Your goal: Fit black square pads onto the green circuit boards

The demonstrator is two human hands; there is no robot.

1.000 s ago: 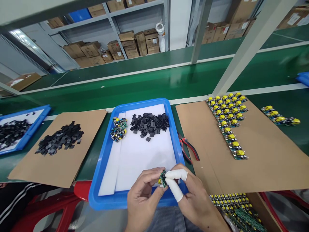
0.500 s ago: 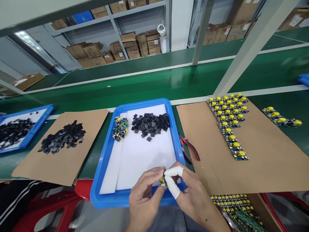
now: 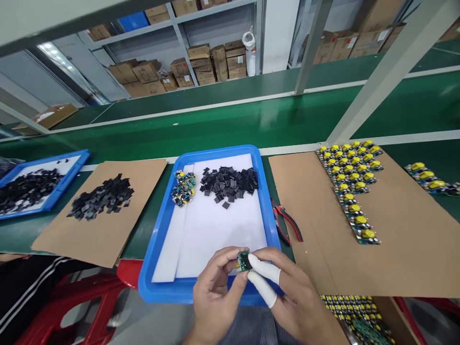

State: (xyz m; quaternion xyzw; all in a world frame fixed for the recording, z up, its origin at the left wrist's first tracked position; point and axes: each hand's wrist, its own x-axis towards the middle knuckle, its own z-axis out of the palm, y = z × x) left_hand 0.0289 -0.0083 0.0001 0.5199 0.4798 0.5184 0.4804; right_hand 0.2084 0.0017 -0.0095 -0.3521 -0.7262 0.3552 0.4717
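Observation:
Over the front edge of the blue tray [image 3: 215, 298], my left hand [image 3: 220, 292] pinches a small green circuit board [image 3: 240, 262] between thumb and fingers. A black square pad [image 3: 245, 261] lies against the board's face. My right hand [image 3: 283, 285], with white finger cots on its thumb and index finger, grips the right side of the board and touches the pad; its fingertips partly hide that edge. In the tray, a heap of black square pads [image 3: 230, 184] sits at the back, and a small cluster of circuit boards [image 3: 183, 188] lies to its left.
Red-handled pliers [image 3: 287, 223] lie right of the tray. Boards with yellow parts [image 3: 354, 184] stand in rows on cardboard [image 3: 305, 273]; a box of boards [image 3: 359, 316] is below. On the left are more black pads [image 3: 102, 196] on cardboard and a second blue tray [image 3: 68, 184].
The circuit board has turned from nearly edge-on to show its face with the black pad. My right fingers have shifted slightly along its right side. The view has shifted a little left.

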